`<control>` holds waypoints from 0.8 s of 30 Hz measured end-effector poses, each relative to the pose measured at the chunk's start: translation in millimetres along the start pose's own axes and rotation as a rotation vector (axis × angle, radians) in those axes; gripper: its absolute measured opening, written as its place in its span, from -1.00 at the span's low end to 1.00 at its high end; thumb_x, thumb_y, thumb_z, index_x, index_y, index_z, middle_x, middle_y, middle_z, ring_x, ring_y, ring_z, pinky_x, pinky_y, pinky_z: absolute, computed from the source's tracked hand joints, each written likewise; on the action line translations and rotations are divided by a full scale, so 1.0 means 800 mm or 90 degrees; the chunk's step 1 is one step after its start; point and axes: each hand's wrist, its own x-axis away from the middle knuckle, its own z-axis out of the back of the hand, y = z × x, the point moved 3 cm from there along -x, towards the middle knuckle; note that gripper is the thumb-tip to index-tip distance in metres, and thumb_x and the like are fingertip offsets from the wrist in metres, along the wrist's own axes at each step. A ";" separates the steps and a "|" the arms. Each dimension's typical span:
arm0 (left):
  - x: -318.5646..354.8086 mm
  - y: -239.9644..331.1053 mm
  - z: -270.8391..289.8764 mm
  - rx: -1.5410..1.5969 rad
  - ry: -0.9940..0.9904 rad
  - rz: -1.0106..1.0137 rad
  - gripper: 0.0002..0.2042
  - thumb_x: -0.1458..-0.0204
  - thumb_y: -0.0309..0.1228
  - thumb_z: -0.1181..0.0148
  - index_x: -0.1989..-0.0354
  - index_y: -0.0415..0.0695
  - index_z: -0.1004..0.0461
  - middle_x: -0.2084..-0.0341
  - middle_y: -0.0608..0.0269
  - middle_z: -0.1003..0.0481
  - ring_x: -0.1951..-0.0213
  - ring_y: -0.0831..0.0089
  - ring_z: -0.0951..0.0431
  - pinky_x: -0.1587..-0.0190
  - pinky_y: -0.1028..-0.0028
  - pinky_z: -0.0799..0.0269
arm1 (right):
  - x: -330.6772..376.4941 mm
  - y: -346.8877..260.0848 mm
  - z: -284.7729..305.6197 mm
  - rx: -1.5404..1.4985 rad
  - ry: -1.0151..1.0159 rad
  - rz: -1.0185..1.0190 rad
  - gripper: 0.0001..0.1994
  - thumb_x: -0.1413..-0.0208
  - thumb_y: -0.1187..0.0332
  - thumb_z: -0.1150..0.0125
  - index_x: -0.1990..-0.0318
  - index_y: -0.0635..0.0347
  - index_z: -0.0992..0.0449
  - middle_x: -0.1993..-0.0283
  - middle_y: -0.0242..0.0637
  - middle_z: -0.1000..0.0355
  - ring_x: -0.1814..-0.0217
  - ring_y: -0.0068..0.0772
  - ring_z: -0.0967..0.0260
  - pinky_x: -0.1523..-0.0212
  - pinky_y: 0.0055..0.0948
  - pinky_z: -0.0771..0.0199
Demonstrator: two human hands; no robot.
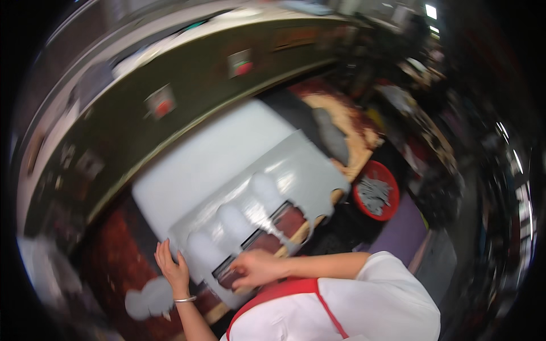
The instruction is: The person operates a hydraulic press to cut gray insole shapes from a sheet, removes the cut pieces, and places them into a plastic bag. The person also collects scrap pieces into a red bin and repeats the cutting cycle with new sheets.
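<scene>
A shiny grey sheet [310, 165] lies partly over a white board [222, 142], its near part reaching past the board. Several long rounded holes run along its near side; white shows through their far ends and reddish brown through their near ends. My left hand [172, 268], a bracelet on its wrist, rests at the sheet's left corner with fingers stretched. My right hand [260, 268] is at the near edge, its fingers curled at a hole's rim and seemingly pinching the sheet; blur hides the exact contact. Grey sole-shaped pieces [149, 298] lie left of my left hand.
Behind the board runs a dark green machine beam [199, 79] with red buttons [164, 108]. More grey pieces [331, 136] lie at the far right. A red basket [393, 184] holding grey scraps [374, 194] stands to the right, near a purple surface [401, 227].
</scene>
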 end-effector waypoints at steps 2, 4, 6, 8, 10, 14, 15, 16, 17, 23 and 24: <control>-0.022 0.016 -0.049 0.151 -0.021 -0.013 -0.58 -0.02 -0.53 -0.06 -0.12 -0.25 -0.31 -0.03 -0.09 -0.35 -0.14 -0.01 -0.26 -0.24 0.18 -0.06 | -0.012 0.028 -0.037 -0.008 0.064 0.051 -0.31 0.09 -0.05 -0.30 -0.04 0.39 -0.35 0.23 0.00 -0.48 0.18 -0.09 -0.47 0.18 -0.25 -0.46; -0.028 0.040 -0.085 0.240 -0.016 -0.020 -0.59 0.00 -0.53 -0.07 -0.10 -0.25 -0.33 -0.01 -0.10 -0.37 -0.10 -0.02 -0.29 -0.20 0.21 -0.10 | -0.033 0.062 -0.070 -0.057 0.137 0.026 -0.19 0.10 -0.08 -0.29 -0.11 0.47 -0.24 0.10 0.11 -0.43 0.09 -0.06 -0.45 0.12 -0.20 -0.46; -0.026 0.066 -0.096 0.130 0.018 -0.104 -0.57 -0.01 -0.48 -0.11 -0.10 -0.26 -0.33 0.01 -0.09 -0.38 -0.04 -0.01 -0.35 -0.12 0.23 -0.21 | -0.057 0.096 -0.095 -0.246 0.100 -0.046 -0.13 0.17 -0.15 -0.32 -0.09 0.51 -0.27 0.11 0.12 -0.45 0.13 -0.07 -0.46 0.19 -0.24 -0.49; -0.026 0.094 -0.090 -0.052 0.048 -0.215 -0.57 -0.03 -0.19 -0.14 0.04 -0.28 -0.41 0.22 -0.09 -0.45 0.19 0.04 -0.44 0.07 0.21 -0.34 | -0.063 0.097 -0.101 -0.163 0.239 0.114 -0.26 0.11 -0.07 -0.33 -0.06 0.42 -0.34 0.16 0.02 -0.48 0.16 -0.11 -0.45 0.18 -0.22 -0.46; -0.035 0.117 -0.074 -0.183 0.003 -0.269 -0.45 0.01 0.08 -0.15 0.17 -0.26 -0.52 0.41 -0.12 -0.52 0.36 0.09 -0.53 0.20 0.18 -0.42 | -0.055 0.100 -0.097 -0.227 0.231 0.043 -0.30 0.07 -0.04 -0.32 -0.06 0.40 -0.35 0.15 0.00 -0.48 0.13 -0.11 -0.44 0.12 -0.23 -0.45; -0.055 0.166 -0.025 -0.017 -0.300 -0.131 -0.36 0.08 0.17 -0.17 0.04 -0.18 -0.49 0.30 -0.15 -0.53 0.25 0.14 -0.57 0.14 0.17 -0.42 | 0.020 0.099 -0.027 -0.429 0.568 -0.105 -0.26 -0.04 -0.02 -0.23 -0.14 0.46 -0.14 0.38 -0.21 -0.50 0.36 -0.40 -0.46 0.36 -0.39 -0.46; -0.050 0.183 -0.012 0.071 -0.367 -0.084 -0.36 0.08 0.16 -0.17 0.01 -0.16 -0.48 0.27 -0.16 -0.53 0.23 0.15 -0.57 0.14 0.17 -0.43 | 0.035 0.097 -0.001 -0.458 0.640 -0.135 -0.26 -0.07 -0.04 -0.20 -0.13 0.46 -0.11 0.38 -0.22 -0.51 0.36 -0.39 -0.46 0.33 -0.40 -0.46; -0.048 0.191 -0.007 -0.046 -0.542 0.073 -0.38 0.04 0.12 -0.16 -0.05 -0.15 -0.43 0.23 -0.12 -0.54 0.17 0.17 -0.57 0.13 0.18 -0.43 | 0.049 0.095 0.015 -0.524 0.686 -0.222 -0.27 -0.05 -0.07 -0.22 -0.08 0.45 -0.16 0.34 -0.17 -0.50 0.32 -0.33 -0.46 0.31 -0.41 -0.47; -0.034 0.211 0.000 -0.052 -0.543 0.075 -0.38 0.04 0.12 -0.16 -0.05 -0.15 -0.43 0.23 -0.12 -0.54 0.17 0.17 -0.57 0.13 0.18 -0.43 | 0.063 0.092 0.027 -0.596 0.681 -0.265 -0.28 -0.04 -0.08 -0.22 -0.05 0.44 -0.19 0.27 -0.07 -0.47 0.25 -0.31 -0.47 0.29 -0.44 -0.47; 0.047 0.344 -0.012 0.433 -0.495 -0.575 -0.61 -0.03 -0.53 -0.11 -0.10 -0.18 -0.37 0.29 -0.13 -0.46 0.33 -0.02 -0.44 0.21 0.21 -0.38 | 0.156 0.090 0.046 -1.096 0.809 -0.028 -0.51 0.00 0.22 -0.31 0.08 0.45 -0.31 0.25 -0.09 -0.46 0.38 -0.35 -0.43 0.42 -0.47 -0.48; 0.053 0.353 -0.021 0.366 -0.591 -0.614 -0.54 0.05 -0.55 -0.16 -0.10 -0.16 -0.37 0.32 -0.11 -0.46 0.33 -0.05 -0.44 0.23 0.19 -0.37 | 0.182 0.103 0.046 -1.017 0.872 -0.112 -0.57 0.03 0.27 -0.31 0.13 0.41 -0.33 0.27 -0.10 -0.48 0.45 -0.38 -0.40 0.52 -0.47 -0.40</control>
